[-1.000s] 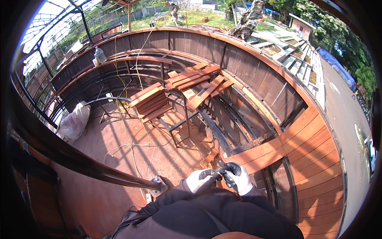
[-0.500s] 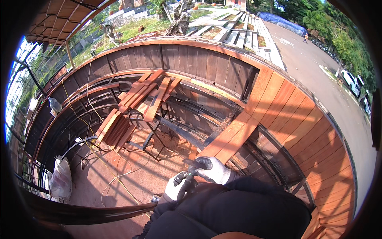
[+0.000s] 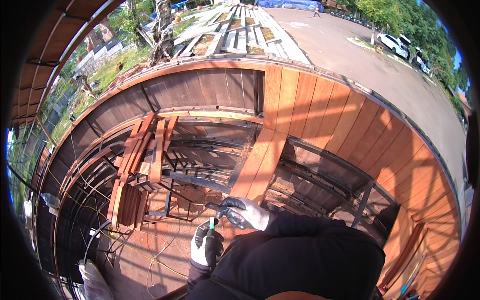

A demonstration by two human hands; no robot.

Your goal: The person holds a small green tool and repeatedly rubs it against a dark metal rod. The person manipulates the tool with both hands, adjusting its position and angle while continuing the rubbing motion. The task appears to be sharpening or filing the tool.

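Note:
My left hand (image 3: 206, 246), in a white glove with a dark palm, is closed around a small green stick (image 3: 212, 224) with a pale tip. The stick points upward out of its fingers. Just above and to the right is my right hand (image 3: 246, 212), gloved the same way, its fingers curled. From it a thin, dark, blade-like piece (image 3: 213, 205) juts leftward; its exact kind does not show. The two hands are close together but apart, in front of my body. Beyond them, wooden planks (image 3: 256, 167) lie across a dark metal frame.
A curved wall capped with reddish boards (image 3: 350, 125) sweeps round the far side and right. Stacked planks (image 3: 131, 202) rest on metal stands at left. A yellow cord (image 3: 165, 266) trails over the floor near a whitish sack (image 3: 94, 280). Loose strips (image 3: 407, 252) lie at lower right.
My view has swung to the right, so the planks appear further left. My hands have moved apart; the green stick now stands clearly out of my left hand.

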